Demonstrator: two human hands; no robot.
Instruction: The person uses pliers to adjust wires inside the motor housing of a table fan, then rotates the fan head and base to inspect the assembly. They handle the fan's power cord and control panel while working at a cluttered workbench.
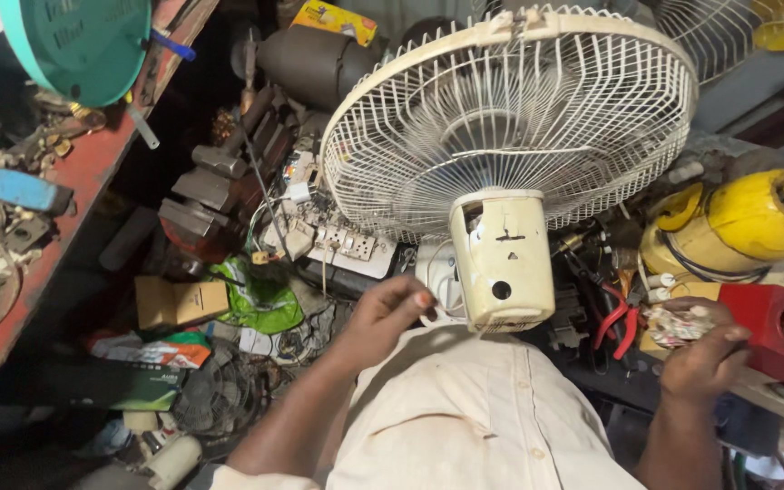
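A cream table fan (510,163) stands tilted toward the camera, its round wire guard (537,100) facing away and its boxy motor housing (504,259) turned up, a dark round hole and slots in its back. A small crumpled wad, perhaps paper or cloth (678,324), rests beside a red block (778,331).

A teal round cover (79,41) hangs at the upper left above a red shelf (83,172) littered with small metal scraps. A dark vise (215,195) stands below it, just beside a white socket board (342,243). A green plastic bag (260,299) lies near a cardboard box (179,302). At the right sit a yellow motor housing (759,216) and red-handled pliers (617,322).
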